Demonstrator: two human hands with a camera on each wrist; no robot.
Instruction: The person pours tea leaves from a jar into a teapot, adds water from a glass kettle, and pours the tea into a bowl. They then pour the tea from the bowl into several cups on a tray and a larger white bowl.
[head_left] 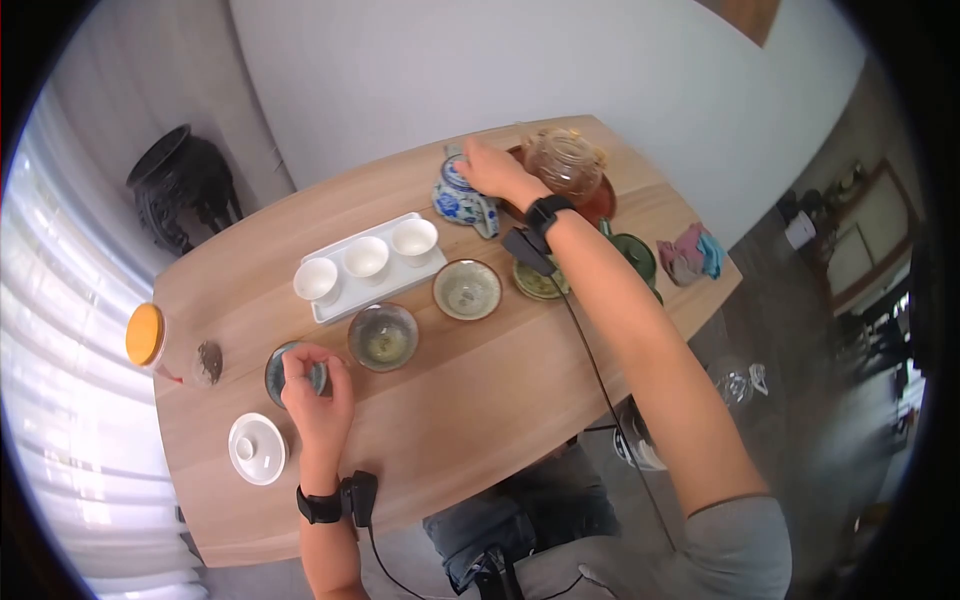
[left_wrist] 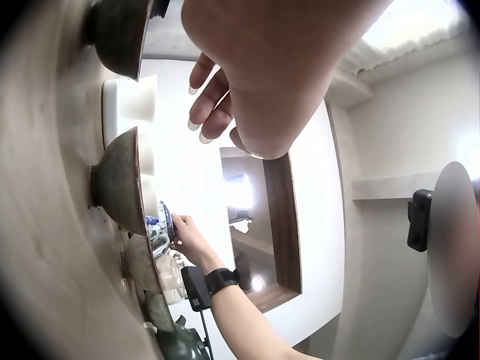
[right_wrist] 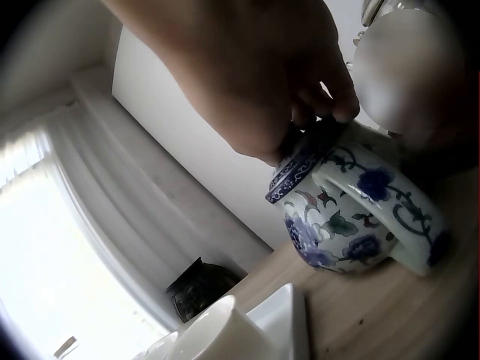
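My right hand [head_left: 497, 172] is at the top of a blue-and-white floral teapot [head_left: 458, 207]. In the right wrist view its fingers pinch the top of the teapot's lid [right_wrist: 291, 178], which sits on the pot; the knob is hidden under the fingers. The teapot stands on the wooden table, its handle towards the camera. Over a dark blue-grey bowl [head_left: 275, 376] at the left, my left hand [head_left: 322, 405] hangs with loosely curled fingers and holds nothing. A grey bowl [head_left: 384, 338] stands just right of it.
Three white cups [head_left: 367, 258] stand on a white tray [head_left: 338, 305]. Also around are a speckled bowl [head_left: 467, 290], a white lidded gaiwan [head_left: 258, 449], a yellow-lidded jar [head_left: 145, 334], a glass teapot [head_left: 563, 162], a green teapot [head_left: 634, 256] and a cloth [head_left: 692, 254].
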